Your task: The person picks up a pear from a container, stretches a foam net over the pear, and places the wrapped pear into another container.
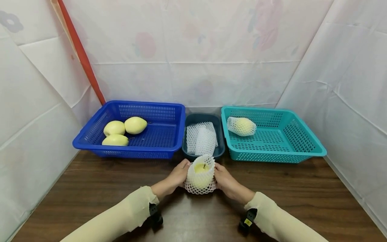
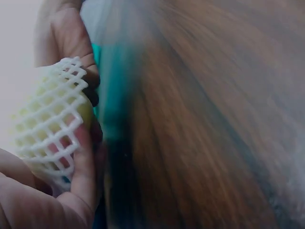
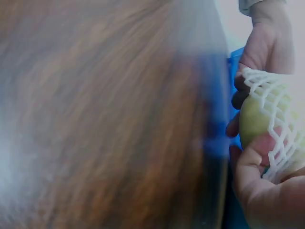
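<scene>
A pale yellow pear (image 1: 201, 169) stands stem up inside a white foam net sleeve (image 1: 202, 191), close above the table. My left hand (image 1: 178, 175) grips its left side and my right hand (image 1: 225, 181) its right. In the left wrist view, the left thumb and fingers curl about the lower edge of the foam net (image 2: 50, 119), with part of the pear bare beside it. The right wrist view has my right hand (image 3: 267, 191) pinching the net's edge against the pear (image 3: 252, 124). The fingers behind the fruit are partly hidden.
A blue basket (image 1: 136, 153) with 3 bare pears (image 1: 136, 125) stands at the back left. Between the baskets sits a small dark bin (image 1: 221, 148) of foam nets (image 1: 205, 139). The teal basket (image 1: 272, 157) at right holds a netted pear (image 1: 244, 127). White curtains surround the wooden table (image 1: 105, 188).
</scene>
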Demonstrator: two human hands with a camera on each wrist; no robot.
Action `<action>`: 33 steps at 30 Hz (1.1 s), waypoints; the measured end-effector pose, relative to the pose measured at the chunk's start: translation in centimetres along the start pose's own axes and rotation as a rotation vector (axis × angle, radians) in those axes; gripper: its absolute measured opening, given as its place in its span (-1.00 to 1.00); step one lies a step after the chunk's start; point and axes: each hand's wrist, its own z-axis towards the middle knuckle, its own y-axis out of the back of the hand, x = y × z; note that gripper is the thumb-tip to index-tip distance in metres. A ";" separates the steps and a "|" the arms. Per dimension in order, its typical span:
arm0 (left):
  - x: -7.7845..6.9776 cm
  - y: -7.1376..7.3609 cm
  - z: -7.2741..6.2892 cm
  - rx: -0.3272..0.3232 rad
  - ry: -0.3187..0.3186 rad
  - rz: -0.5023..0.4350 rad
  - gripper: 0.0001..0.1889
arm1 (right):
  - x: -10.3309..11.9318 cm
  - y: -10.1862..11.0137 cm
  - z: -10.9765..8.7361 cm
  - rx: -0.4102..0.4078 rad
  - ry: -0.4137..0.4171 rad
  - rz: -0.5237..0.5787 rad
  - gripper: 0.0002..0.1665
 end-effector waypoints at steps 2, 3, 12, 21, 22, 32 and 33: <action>-0.4 0.0 -0.2 0.012 0.006 -0.040 -0.78 | 0.4 0.0 -0.3 0.020 0.009 0.021 -0.50; -0.5 0.0 -0.3 0.014 0.006 -0.058 -0.77 | 0.6 0.0 -0.4 0.020 0.012 0.029 -0.50; -0.6 -0.5 0.0 -0.021 0.019 -0.259 -0.75 | 2.4 -0.4 -0.7 -0.110 -0.004 0.045 -0.69; -0.1 -1.6 0.5 -0.032 0.055 -0.460 -0.83 | 2.3 -0.7 0.3 -0.180 0.048 0.062 -0.76; 0.0 -1.7 0.5 -0.034 0.055 -0.483 -0.85 | 2.3 -0.7 0.4 -0.186 0.052 0.075 -0.76; 0.1 -2.5 0.8 -0.010 0.065 -0.652 -0.82 | 2.1 -0.7 0.9 -0.218 0.051 0.126 -0.75; 0.1 -2.5 0.7 -0.001 0.067 -0.666 -0.83 | 2.1 -0.6 0.9 -0.207 0.046 0.120 -0.74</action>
